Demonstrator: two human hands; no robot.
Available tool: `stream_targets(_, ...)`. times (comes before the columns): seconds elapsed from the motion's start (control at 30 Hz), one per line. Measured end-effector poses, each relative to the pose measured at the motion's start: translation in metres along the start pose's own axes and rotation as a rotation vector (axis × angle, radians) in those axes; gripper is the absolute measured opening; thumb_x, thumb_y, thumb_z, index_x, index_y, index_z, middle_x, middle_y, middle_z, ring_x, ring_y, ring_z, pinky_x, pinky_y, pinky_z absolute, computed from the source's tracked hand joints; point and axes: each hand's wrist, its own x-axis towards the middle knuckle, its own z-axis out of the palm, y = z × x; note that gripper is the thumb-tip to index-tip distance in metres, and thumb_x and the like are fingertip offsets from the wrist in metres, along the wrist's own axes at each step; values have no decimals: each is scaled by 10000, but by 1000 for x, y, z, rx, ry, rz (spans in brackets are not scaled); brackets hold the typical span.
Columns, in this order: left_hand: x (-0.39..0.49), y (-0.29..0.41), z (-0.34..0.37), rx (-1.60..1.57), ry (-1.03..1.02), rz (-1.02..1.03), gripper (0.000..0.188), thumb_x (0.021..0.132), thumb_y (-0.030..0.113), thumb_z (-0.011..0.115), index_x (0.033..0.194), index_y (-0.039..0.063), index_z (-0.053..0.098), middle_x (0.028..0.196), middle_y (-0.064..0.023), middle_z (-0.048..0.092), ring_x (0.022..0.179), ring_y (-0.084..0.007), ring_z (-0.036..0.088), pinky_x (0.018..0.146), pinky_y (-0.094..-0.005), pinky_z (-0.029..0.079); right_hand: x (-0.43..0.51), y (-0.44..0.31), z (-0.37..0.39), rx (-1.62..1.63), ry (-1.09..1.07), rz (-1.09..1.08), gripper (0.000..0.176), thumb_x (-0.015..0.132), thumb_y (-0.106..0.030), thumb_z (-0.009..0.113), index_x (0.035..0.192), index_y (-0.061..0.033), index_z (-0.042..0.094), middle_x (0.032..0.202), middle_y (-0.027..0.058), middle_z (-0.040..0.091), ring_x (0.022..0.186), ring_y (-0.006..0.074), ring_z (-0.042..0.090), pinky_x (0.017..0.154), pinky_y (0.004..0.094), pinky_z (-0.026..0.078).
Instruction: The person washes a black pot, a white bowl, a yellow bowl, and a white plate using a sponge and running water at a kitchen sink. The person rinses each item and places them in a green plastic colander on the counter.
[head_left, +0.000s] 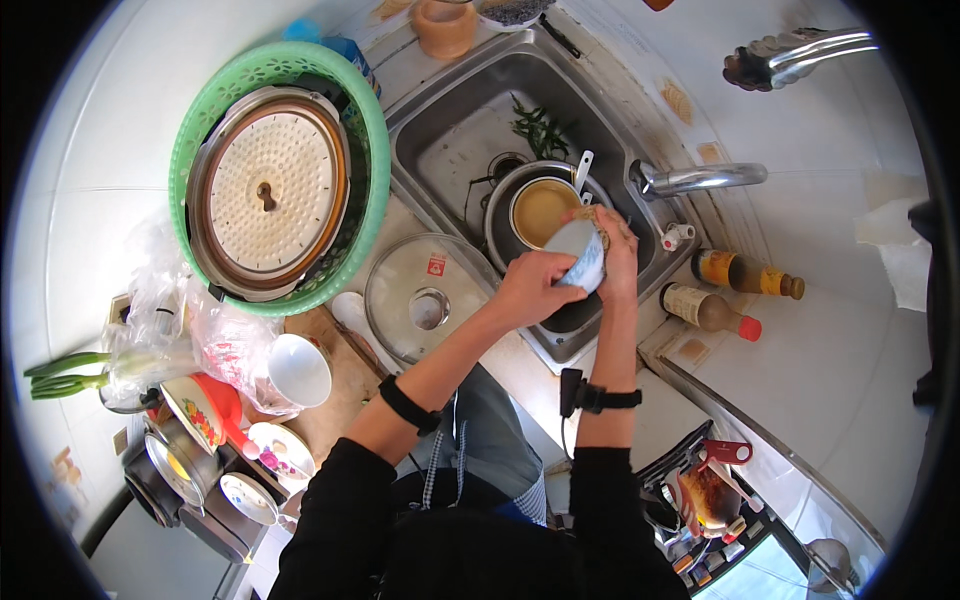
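Note:
My left hand (534, 289) grips the rim of a blue and white bowl (587, 262) that is tilted above the near part of the sink. Against the bowl's right side, my right hand (618, 251) presses a brown scrubbing pad (596, 217). Below and beyond them, a round metal pot (496, 217) sits in the steel sink (450, 124). Within it rests a smaller pan (543, 210) of yellowish-brown liquid, with white handles beside it. Green vegetable pieces (540, 129) lie on the sink floor near the drain.
A chrome faucet (697, 180) rises right of the sink. Two bottles (746, 276) (705, 309) lie beyond its near right corner. A glass lid (427, 300) is left of my forearm. A green basket (379, 165) holds a steamer plate (277, 161). A white bowl (300, 371) stands at the left.

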Motion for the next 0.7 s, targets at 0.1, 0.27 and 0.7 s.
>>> stream_targets(0.1,-4,2,6,-500,-83,25,185,884,54,755,1055,-7,720,876,-3,720,770,-92,640,689,-287,498,15,30,-40,530,-196,347,427,1035,-410,534,1180,-23,641,1058,182,718,887,334,725,817,476,610)
stream_targets(0.27,0,-3,10,-650,-96,4,306,911,54,750,1200,-31,696,1040,-25,715,953,-72,638,859,-253,514,22,121,-76,758,-17,35,480,1014,-462,522,1183,-26,628,1092,140,686,965,331,697,893,482,586)
stream_targets(0.7,6,6,31,-22,194,301,224,828,193,790,874,7,675,784,-132,650,825,-270,636,878,-399,447,-1,96,-91,599,41,236,372,1055,-346,474,1262,-61,596,1209,108,656,1101,260,653,953,428,551)
